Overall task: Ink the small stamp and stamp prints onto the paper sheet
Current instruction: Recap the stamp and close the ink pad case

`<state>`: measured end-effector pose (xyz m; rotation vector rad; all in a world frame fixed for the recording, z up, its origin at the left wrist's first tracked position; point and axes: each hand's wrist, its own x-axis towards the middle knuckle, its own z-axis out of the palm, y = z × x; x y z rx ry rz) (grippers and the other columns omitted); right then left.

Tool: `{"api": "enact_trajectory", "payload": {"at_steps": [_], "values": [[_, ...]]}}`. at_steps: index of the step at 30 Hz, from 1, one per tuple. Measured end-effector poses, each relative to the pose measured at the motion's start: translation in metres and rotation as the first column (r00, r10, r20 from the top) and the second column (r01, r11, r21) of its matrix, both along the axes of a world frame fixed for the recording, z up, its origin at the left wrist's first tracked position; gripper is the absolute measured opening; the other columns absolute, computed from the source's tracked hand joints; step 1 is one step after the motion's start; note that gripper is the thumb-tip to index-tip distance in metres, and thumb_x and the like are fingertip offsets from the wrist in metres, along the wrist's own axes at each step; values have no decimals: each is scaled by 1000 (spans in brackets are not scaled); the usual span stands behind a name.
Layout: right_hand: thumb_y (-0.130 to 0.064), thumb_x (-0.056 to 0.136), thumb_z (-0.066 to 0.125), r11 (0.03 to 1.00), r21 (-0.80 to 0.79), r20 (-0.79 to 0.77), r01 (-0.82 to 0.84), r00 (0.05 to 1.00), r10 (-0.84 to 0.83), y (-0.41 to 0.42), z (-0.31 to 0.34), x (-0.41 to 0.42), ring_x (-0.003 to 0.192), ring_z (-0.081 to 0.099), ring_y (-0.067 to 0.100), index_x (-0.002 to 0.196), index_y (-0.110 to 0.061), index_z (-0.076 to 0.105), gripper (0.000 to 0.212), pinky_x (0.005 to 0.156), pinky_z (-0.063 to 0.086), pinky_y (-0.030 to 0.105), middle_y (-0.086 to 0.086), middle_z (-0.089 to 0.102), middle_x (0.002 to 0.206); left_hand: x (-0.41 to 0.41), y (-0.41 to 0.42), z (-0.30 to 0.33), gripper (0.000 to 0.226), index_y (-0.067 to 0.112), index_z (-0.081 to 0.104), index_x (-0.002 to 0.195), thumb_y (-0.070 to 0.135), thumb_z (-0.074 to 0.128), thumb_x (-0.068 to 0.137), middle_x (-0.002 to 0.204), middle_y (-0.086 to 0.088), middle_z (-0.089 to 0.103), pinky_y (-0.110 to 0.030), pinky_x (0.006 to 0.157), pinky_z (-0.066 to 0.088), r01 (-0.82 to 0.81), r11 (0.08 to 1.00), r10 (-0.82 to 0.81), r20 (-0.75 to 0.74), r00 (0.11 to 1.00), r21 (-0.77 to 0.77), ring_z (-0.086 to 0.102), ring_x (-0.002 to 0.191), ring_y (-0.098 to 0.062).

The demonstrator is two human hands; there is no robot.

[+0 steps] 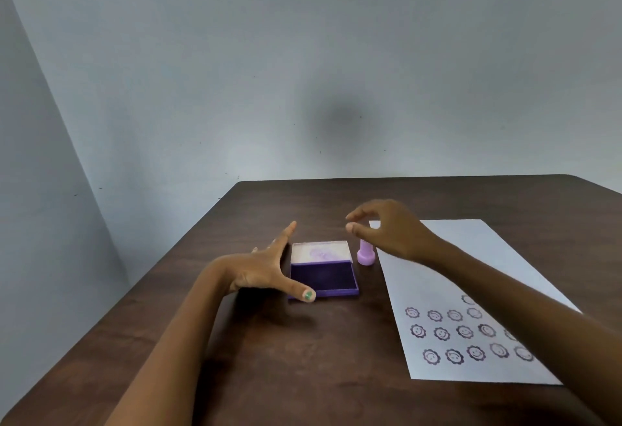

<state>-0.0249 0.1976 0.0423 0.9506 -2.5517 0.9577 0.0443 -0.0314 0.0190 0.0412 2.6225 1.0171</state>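
Note:
A small lilac stamp (365, 254) stands upright on the table, just right of an open purple ink pad (323, 278) whose pale lid leans back. My right hand (383, 227) hovers just above the stamp, thumb and fingers curled apart, holding nothing. My left hand (269, 267) is spread flat beside the ink pad's left edge, its thumb at the pad's front corner. A white paper sheet (471, 257) lies to the right and bears several rows of purple smiley flower prints on its near half.
The dark wooden table (269, 358) ends at a far edge near the grey wall and at a left edge that runs diagonally. My right forearm crosses over the sheet.

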Motion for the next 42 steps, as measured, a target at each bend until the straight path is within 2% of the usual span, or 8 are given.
{"api": "enact_trajectory", "payload": {"at_steps": [4, 11, 17, 20, 25, 32, 36, 42], "values": [[-24, 87, 57, 961, 239, 110, -136, 988, 112, -28, 14, -7, 92, 62, 19, 100, -8, 69, 23, 75, 44, 25, 8, 70, 106, 0, 4, 3, 130, 42, -19, 144, 50, 82, 62, 161, 3, -8, -46, 116, -11, 36, 987, -40, -21, 999, -154, -18, 145, -30], [-17, 91, 50, 856, 486, 198, -178, 976, 91, -70, 6, -17, 99, 60, 27, 107, -2, 64, 25, 86, 48, 36, 14, 66, 112, 1, 6, 3, 126, 42, -20, 144, 49, 79, 67, 161, -1, -6, -45, 115, -10, 29, 986, -36, -39, 999, -166, -16, 145, -29], [-13, 90, 51, 875, 455, 227, -163, 972, 63, -80, 5, -21, 85, 58, 32, 95, 6, 65, 24, 72, 44, 35, 26, 65, 104, -1, 5, 1, 124, 40, -21, 145, 50, 77, 69, 161, 0, -5, -44, 114, -12, 36, 989, -43, -44, 998, -146, -17, 145, -26], [-12, 89, 51, 872, 459, 239, -170, 969, 63, -82, 5, -22, 93, 59, 36, 96, 7, 64, 23, 70, 40, 32, 27, 65, 105, -1, 6, 1, 124, 41, -20, 144, 50, 78, 68, 161, 0, -4, -44, 114, -13, 34, 991, -40, -40, 998, -129, -18, 144, -26], [-16, 89, 53, 871, 461, 245, -169, 968, 58, -84, 7, -21, 79, 50, 24, 97, 7, 62, 26, 70, 38, 33, 27, 64, 106, -1, 5, 0, 126, 41, -20, 144, 51, 78, 67, 162, -1, -3, -44, 114, -15, 50, 991, -57, -52, 997, -124, -14, 146, -24], [-12, 87, 56, 928, 324, 199, -183, 972, 123, -75, 22, -17, 85, 53, 17, 95, -2, 62, 15, 66, 41, 22, 16, 64, 105, -2, 1, -2, 137, 41, -28, 141, 53, 82, 60, 162, 0, -1, -45, 116, -15, 30, 996, -35, -58, 998, -81, -8, 147, -23], [-7, 85, 58, 952, 228, 181, -205, 970, 165, -64, 29, -12, 81, 55, 12, 94, -5, 64, 12, 61, 41, 15, 11, 67, 100, -2, 0, -2, 151, 46, -42, 128, 55, 86, 48, 161, 5, -1, -50, 119, -1, 0, 1000, 0, -61, 998, -8, -8, 147, -26], [-7, 84, 60, 957, 142, 136, -252, 963, 233, -51, 32, 7, 74, 58, 8, 90, -13, 65, 9, 58, 47, 9, 1, 65, 89, -3, -1, 0, 151, 42, -45, 128, 40, 88, 57, 161, 3, 5, -37, 116, 16, 8, 998, -5, -60, 998, 57, 12, 146, -20]]}}
